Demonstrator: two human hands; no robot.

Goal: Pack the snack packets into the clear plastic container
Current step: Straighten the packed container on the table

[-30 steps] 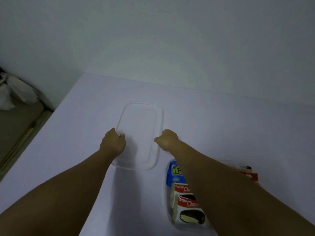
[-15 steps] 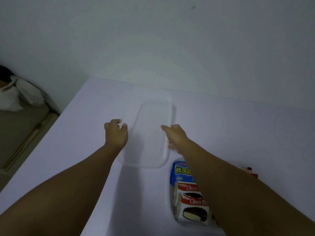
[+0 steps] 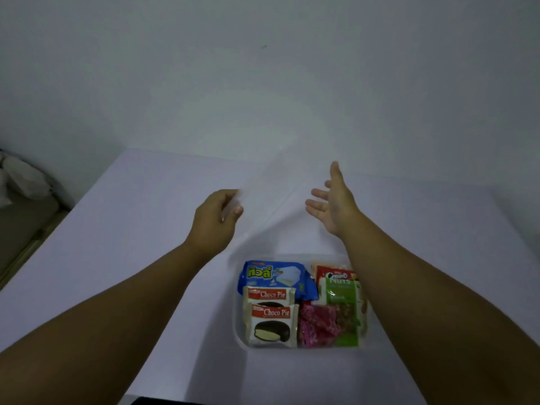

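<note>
a person's two bare arms are reaching out over a pale bench [image 3: 122,229], with a clear plastic lid [image 3: 268,197] showing blurred and raised between the hands. the left hand [image 3: 214,222] is gripping the lid's left edge, its fingers [image 3: 238,210] curled and pinching the plastic. the right hand [image 3: 333,203] is hovering just beside the lid's right edge, palm turned inward and fingers [image 3: 317,194] spread; whether it is touching the lid cannot be told. the clear plastic container [image 3: 238,331] is sitting on the bench near the person, under the right forearm, and holding the snack packets: a blue wafer packet [image 3: 274,276] at the far left, two choco pie packets [image 3: 270,314] overlapping in front of it, a green nuts packet [image 3: 340,293], a red cookie packet [image 3: 330,271] behind that, and a pink packet [image 3: 317,324]. white bags [image 3: 20,179] are lying on the floor at far left.
</note>
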